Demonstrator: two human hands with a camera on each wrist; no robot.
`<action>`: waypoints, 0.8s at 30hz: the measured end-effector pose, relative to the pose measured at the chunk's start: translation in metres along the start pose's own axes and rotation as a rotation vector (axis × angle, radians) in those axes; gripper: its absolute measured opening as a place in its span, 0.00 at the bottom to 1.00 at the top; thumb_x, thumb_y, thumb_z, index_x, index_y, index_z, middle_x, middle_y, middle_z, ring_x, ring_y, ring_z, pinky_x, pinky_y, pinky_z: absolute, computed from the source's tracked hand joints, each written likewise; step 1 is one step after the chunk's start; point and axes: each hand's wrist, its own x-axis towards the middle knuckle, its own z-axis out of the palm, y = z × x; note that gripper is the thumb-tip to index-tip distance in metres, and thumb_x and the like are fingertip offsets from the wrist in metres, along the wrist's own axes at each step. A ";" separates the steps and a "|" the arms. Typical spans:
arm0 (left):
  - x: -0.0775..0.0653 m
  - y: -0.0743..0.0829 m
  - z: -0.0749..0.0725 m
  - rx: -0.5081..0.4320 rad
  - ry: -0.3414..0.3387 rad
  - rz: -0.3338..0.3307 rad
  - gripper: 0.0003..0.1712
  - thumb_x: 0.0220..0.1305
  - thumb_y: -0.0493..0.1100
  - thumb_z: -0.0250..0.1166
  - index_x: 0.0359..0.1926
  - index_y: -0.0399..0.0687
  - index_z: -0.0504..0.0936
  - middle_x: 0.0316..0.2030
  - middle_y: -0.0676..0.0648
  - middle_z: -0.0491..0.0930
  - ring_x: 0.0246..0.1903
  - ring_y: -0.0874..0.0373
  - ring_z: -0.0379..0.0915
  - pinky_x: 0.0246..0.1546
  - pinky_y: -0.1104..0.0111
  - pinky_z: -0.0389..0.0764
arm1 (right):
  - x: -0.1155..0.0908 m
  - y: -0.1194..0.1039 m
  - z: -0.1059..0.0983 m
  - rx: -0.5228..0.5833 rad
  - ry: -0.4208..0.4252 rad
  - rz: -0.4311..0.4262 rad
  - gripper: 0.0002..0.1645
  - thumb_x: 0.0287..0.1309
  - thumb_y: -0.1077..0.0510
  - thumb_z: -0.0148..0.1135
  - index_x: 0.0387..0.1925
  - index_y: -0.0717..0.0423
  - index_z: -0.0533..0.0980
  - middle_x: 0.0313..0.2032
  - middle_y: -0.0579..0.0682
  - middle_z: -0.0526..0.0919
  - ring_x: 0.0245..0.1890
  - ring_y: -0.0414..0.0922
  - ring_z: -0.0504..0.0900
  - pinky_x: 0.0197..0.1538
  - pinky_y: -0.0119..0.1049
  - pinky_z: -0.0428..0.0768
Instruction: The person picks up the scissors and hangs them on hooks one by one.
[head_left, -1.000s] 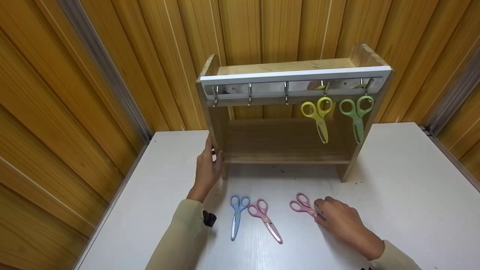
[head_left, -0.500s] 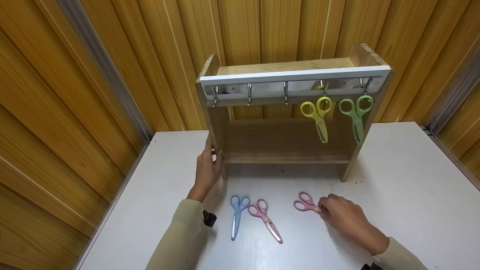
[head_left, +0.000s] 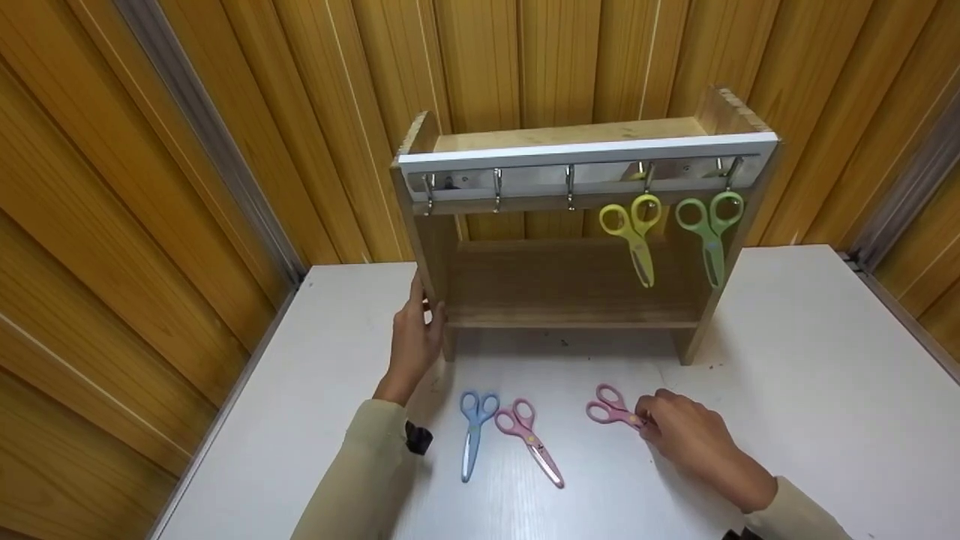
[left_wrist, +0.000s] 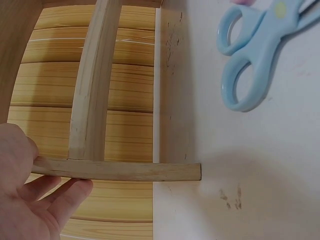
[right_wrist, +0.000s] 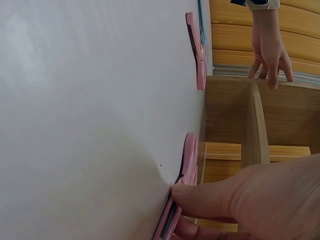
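Note:
My left hand (head_left: 412,337) holds the left side panel of a small wooden shelf (head_left: 574,324), thumb on the inner face and fingers on the outer, as the left wrist view shows. On the table, my right hand (head_left: 686,431) pinches a pair of pink scissors (head_left: 613,409) by the blade end, handles pointing left. In the right wrist view the thumb (right_wrist: 200,197) presses near the pivot. Blue scissors (head_left: 471,431) and a second pair of pink scissors (head_left: 531,439) lie between the hands. Yellow scissors (head_left: 636,232) and green scissors (head_left: 710,232) hang from the two rightmost hooks.
A metal hook rail (head_left: 525,180) runs along the shelf's upper front; its three left hooks (head_left: 496,191) carry nothing. The shelf stands on a white table (head_left: 345,300), backed by yellow wood-grain panels (head_left: 480,60). A metal strip (head_left: 217,142) edges the left wall corner.
Over the last second my right hand has shifted slightly right, dragging the pink scissors a little with it. My left hand has stayed on the shelf's side panel.

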 end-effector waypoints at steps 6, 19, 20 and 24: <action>-0.001 -0.001 -0.001 0.000 0.002 0.007 0.40 0.76 0.34 0.57 0.82 0.50 0.49 0.70 0.39 0.71 0.59 0.44 0.80 0.51 0.61 0.87 | -0.001 -0.001 0.000 0.005 0.002 -0.009 0.08 0.55 0.60 0.77 0.28 0.49 0.82 0.23 0.42 0.71 0.24 0.41 0.68 0.21 0.38 0.69; 0.000 -0.001 0.000 0.030 0.008 0.009 0.42 0.76 0.33 0.57 0.82 0.51 0.48 0.71 0.40 0.70 0.60 0.44 0.79 0.53 0.59 0.86 | -0.001 0.000 -0.003 0.007 0.005 -0.009 0.09 0.54 0.61 0.77 0.27 0.49 0.82 0.22 0.41 0.71 0.23 0.41 0.69 0.21 0.38 0.69; 0.000 -0.001 0.000 0.029 0.006 0.005 0.42 0.76 0.33 0.57 0.82 0.51 0.48 0.71 0.40 0.70 0.60 0.45 0.79 0.53 0.60 0.86 | 0.000 0.000 -0.003 0.013 0.001 -0.004 0.09 0.54 0.62 0.77 0.27 0.49 0.83 0.22 0.41 0.71 0.23 0.41 0.69 0.21 0.38 0.69; 0.000 0.000 0.000 0.017 -0.001 -0.005 0.42 0.76 0.34 0.57 0.82 0.51 0.48 0.72 0.41 0.68 0.61 0.44 0.78 0.53 0.60 0.86 | 0.001 0.000 -0.004 0.045 -0.008 0.014 0.08 0.51 0.64 0.77 0.28 0.50 0.84 0.22 0.42 0.72 0.24 0.41 0.69 0.22 0.38 0.69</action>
